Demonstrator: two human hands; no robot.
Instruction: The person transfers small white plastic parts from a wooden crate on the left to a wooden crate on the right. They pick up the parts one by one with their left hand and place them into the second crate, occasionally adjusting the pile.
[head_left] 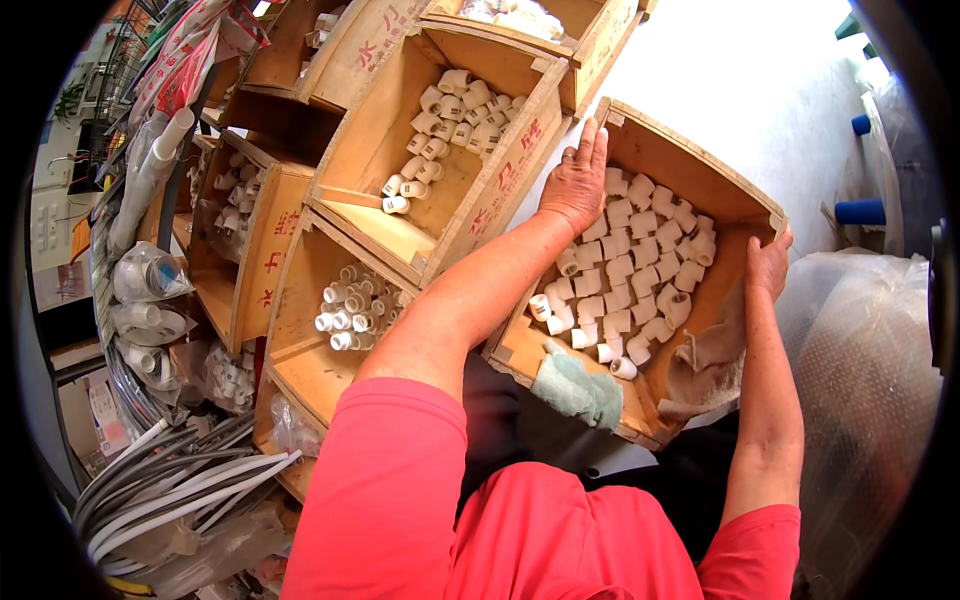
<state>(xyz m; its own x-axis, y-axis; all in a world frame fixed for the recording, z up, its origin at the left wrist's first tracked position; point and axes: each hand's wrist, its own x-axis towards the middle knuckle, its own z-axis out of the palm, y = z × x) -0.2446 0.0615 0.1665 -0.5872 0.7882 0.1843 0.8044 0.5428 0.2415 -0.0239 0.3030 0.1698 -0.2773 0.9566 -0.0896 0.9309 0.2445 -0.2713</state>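
A wooden box [700, 150] full of white plastic pipe elbows [630, 260] set in rows sits tilted in front of me. Flat along its left wall lies my left hand [575, 182], fingers stretched out toward the far left corner. My right hand [768, 264] grips the box's far right corner, its fingers partly hidden behind the wood. A grey-green cloth [578, 388] hangs over the near edge. Inside the right wall lies a brownish cloth [706, 370].
To the left stand several more wooden boxes: one with white elbows [465, 110], another with white tubular fittings [352, 305]. Bundled grey and white pipes [180, 490] lie at the lower left. On the right is a large clear plastic-wrapped bundle [860, 370] near blue tubes [860, 212].
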